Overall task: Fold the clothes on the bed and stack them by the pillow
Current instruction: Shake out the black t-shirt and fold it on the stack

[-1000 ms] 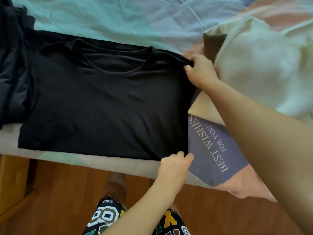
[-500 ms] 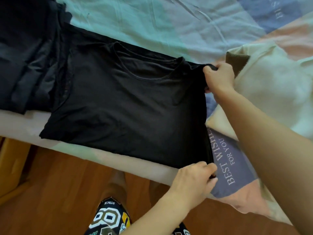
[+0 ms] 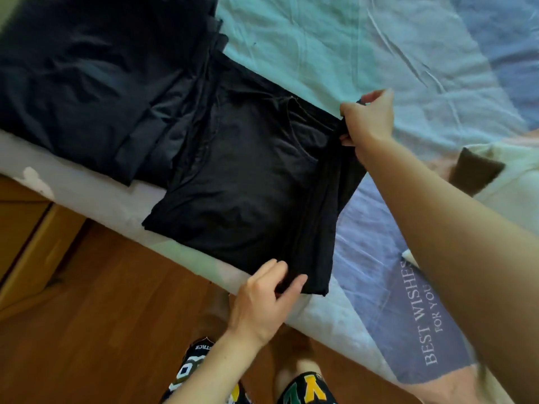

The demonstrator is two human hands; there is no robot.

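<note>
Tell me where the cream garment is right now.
In the head view the cream garment lies on the bed's right side, beyond the right forearm, apart from the black t-shirt both hands hold.

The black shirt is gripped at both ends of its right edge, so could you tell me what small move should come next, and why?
Probably carry that edge leftward over the black shirt and lay it flat. The right hand pinches the collar-end corner and the left hand the hem-end corner, with the strip between them raised off the bed, so a fold looks underway.
</note>
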